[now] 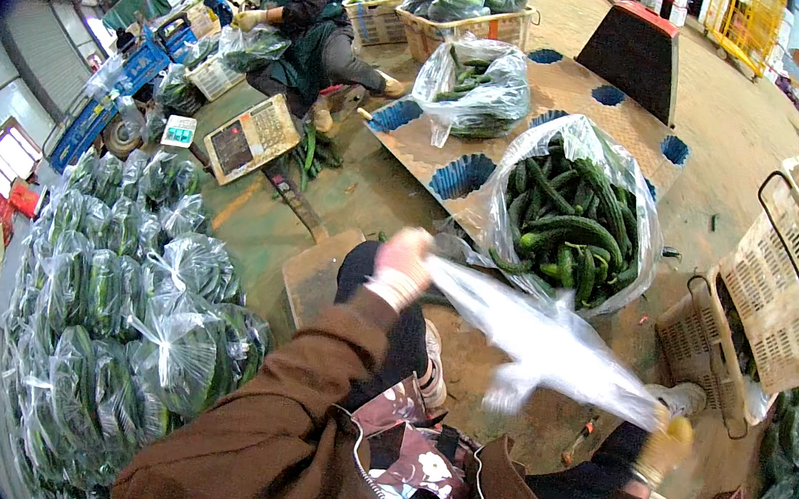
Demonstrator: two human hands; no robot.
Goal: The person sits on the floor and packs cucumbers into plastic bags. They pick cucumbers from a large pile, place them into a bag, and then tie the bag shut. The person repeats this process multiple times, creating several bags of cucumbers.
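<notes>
A whitish plastic bag (pixel 554 338), blurred by motion, is stretched between my two gloved hands. My left hand (pixel 403 269) grips one end of it, above my knee. The other end is held in my right hand (pixel 667 445), lower and to the right. Just beyond the bag stands a large transparent bag with its mouth spread wide, full of dark green cucumbers (pixel 572 231). It rests at the near edge of a brown platform (pixel 579 95) with blue-lined holes.
Many filled cucumber bags (pixel 107 287) are stacked at my left. A scale with a display (pixel 251 139) stands ahead-left, near a seated co-worker (pixel 316 19). Another cucumber bag (pixel 473 93) sits farther back on the platform. Plastic crates (pixel 789 278) stand at right. An orange-handled tool (pixel 579 440) lies on the floor.
</notes>
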